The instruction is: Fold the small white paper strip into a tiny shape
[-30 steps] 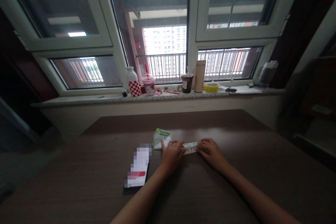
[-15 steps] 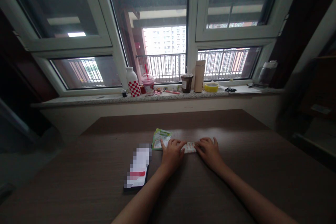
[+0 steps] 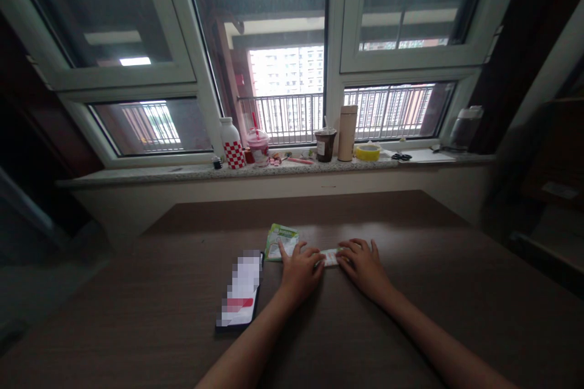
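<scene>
A small white patterned packet [image 3: 330,257] lies on the brown table between my hands. My left hand [image 3: 301,268] touches its left end with fingertips, the thumb and fingers spread. On the packet's right end rest the fingertips of my right hand [image 3: 364,262], its fingers also apart. A green and white packet [image 3: 281,242] lies flat just behind my left hand, partly covered by its fingers. Left of my left forearm is a phone [image 3: 241,289] with its screen up and blurred out.
Behind the brown table [image 3: 310,209], a stone windowsill [image 3: 182,175] holds a checkered bottle [image 3: 233,149], a pink cup [image 3: 258,149], a dark drink cup [image 3: 325,146], a tan flask [image 3: 347,134], yellow tape [image 3: 367,152] and scissors [image 3: 401,157].
The fingers of my left hand have shifted slightly to the right and down, and those of my right hand slightly left over the small packet. The rest looks the same.
</scene>
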`<state>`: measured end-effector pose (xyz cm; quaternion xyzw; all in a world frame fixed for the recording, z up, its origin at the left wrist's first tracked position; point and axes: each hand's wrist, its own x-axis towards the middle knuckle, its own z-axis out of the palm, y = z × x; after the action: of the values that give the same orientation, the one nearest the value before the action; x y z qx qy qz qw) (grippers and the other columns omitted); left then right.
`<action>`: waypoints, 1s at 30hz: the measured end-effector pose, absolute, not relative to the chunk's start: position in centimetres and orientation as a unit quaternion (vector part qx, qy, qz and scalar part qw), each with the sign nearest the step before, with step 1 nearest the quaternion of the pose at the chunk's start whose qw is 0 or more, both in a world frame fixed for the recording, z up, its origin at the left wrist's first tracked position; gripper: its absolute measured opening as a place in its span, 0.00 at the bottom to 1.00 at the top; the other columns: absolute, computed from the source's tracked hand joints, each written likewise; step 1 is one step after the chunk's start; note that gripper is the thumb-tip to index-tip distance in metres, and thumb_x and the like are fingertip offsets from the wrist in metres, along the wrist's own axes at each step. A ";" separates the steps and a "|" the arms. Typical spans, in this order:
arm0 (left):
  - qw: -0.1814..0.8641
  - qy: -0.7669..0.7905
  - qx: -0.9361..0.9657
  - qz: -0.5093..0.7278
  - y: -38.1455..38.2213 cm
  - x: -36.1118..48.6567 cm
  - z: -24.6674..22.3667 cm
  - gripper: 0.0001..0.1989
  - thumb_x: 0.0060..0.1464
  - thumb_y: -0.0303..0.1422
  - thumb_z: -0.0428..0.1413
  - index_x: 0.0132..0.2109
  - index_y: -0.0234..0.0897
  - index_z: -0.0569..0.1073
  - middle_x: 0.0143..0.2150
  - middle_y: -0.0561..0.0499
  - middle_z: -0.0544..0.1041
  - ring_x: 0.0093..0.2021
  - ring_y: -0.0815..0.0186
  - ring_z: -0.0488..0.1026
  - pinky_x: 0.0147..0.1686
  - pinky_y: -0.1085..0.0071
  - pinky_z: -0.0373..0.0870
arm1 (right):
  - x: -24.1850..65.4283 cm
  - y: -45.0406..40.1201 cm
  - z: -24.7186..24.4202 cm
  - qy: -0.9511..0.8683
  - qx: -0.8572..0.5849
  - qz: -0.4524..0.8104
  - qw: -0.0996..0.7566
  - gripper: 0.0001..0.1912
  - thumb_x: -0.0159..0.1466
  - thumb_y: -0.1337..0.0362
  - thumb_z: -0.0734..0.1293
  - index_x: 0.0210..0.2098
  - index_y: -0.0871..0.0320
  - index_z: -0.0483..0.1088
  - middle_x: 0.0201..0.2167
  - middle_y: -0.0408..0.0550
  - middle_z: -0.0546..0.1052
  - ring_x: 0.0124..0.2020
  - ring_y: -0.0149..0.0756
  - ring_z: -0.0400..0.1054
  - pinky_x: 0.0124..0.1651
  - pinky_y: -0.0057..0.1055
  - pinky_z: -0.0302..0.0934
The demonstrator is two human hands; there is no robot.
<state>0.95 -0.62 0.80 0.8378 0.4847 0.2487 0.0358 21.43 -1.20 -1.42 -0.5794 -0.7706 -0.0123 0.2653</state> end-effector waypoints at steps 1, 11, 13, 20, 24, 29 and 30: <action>0.038 0.486 0.838 0.247 -0.6 0.9 0.8 0.12 0.63 0.39 0.49 0.46 0.53 0.76 0.51 0.56 0.78 0.61 0.53 0.62 0.58 0.28 0.18 | 21.5 -1.2 -1.4 -0.775 -0.574 -0.003 0.264 0.12 0.67 0.57 0.60 0.43 0.47 0.74 0.51 0.45 0.75 0.57 0.47 0.60 0.62 0.65 0.38; 0.039 0.497 0.834 0.236 -0.9 1.1 1.1 0.11 0.62 0.39 0.50 0.47 0.52 0.75 0.52 0.55 0.77 0.61 0.54 0.61 0.59 0.30 0.21 | 21.7 -1.6 -0.6 -0.795 -0.548 0.010 0.258 0.12 0.66 0.58 0.61 0.46 0.47 0.73 0.49 0.45 0.75 0.58 0.47 0.58 0.64 0.62 0.37; 0.039 0.498 0.835 0.230 -0.8 1.2 1.1 0.12 0.62 0.39 0.49 0.48 0.52 0.75 0.52 0.55 0.77 0.61 0.54 0.61 0.60 0.30 0.21 | 21.6 -1.5 -0.6 -0.794 -0.551 0.003 0.257 0.12 0.66 0.58 0.61 0.46 0.46 0.74 0.48 0.46 0.75 0.57 0.47 0.59 0.64 0.62 0.38; 0.028 0.495 0.838 0.230 -0.5 1.3 0.6 0.13 0.63 0.39 0.48 0.50 0.52 0.74 0.52 0.54 0.76 0.61 0.54 0.60 0.59 0.29 0.22 | 21.5 -1.4 -1.0 -0.794 -0.555 -0.022 0.245 0.14 0.67 0.59 0.60 0.49 0.45 0.73 0.49 0.47 0.74 0.57 0.48 0.58 0.63 0.62 0.41; 0.033 0.494 0.839 0.227 -0.4 1.3 0.6 0.13 0.63 0.39 0.47 0.50 0.52 0.73 0.53 0.54 0.76 0.61 0.54 0.60 0.59 0.29 0.21 | 21.5 -1.5 -0.9 -0.789 -0.562 -0.032 0.246 0.14 0.67 0.58 0.61 0.49 0.45 0.73 0.50 0.49 0.72 0.55 0.47 0.59 0.63 0.60 0.43; 0.028 0.499 0.836 0.224 -0.6 1.5 1.0 0.13 0.63 0.41 0.48 0.50 0.51 0.74 0.52 0.53 0.76 0.60 0.54 0.61 0.60 0.30 0.21 | 21.5 -1.9 -0.2 -0.797 -0.541 -0.038 0.267 0.16 0.66 0.62 0.61 0.52 0.45 0.71 0.50 0.50 0.71 0.53 0.44 0.61 0.63 0.56 0.44; 0.026 0.499 0.837 0.224 -0.7 1.6 1.0 0.14 0.62 0.42 0.48 0.50 0.51 0.74 0.52 0.53 0.76 0.59 0.54 0.61 0.60 0.30 0.21 | 21.5 -2.0 0.0 -0.800 -0.536 -0.038 0.265 0.16 0.66 0.63 0.61 0.51 0.45 0.71 0.49 0.49 0.72 0.53 0.43 0.61 0.64 0.56 0.43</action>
<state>1.56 -0.70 1.02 0.8366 0.4992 0.2242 0.0261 21.47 -2.02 -0.01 -0.5363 -0.8003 -0.0378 0.2654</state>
